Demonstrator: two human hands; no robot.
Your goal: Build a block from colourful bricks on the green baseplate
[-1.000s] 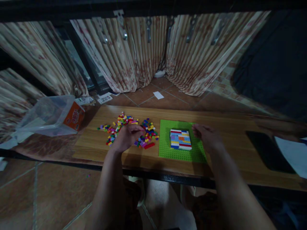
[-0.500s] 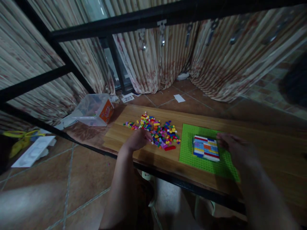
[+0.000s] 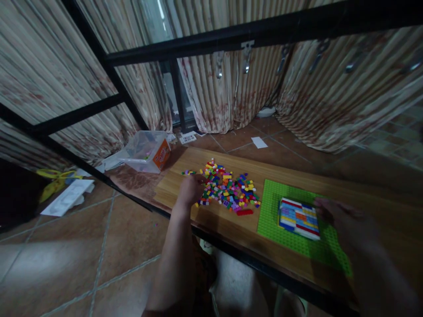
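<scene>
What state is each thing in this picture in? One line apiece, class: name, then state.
Loose bricks: scattered in a spread pile
Red brick: lying at the pile's near edge
Green baseplate: lying flat, partly covered
Brick block: assembled, on the green baseplate
Plastic box: open-topped, small coloured pieces inside
Curtains: hanging in folds
Left grip: at the loose bricks, hold unclear
Right grip: beside the brick block, contact unclear

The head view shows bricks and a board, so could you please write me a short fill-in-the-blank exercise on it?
1. The board under the block is ____.
2. The hand at the loose bricks is the person's ____ one.
3. The long piece beside those bricks is ____.
4. The bin's label is mainly ____.

Missing words: green; left; red; orange.
</scene>
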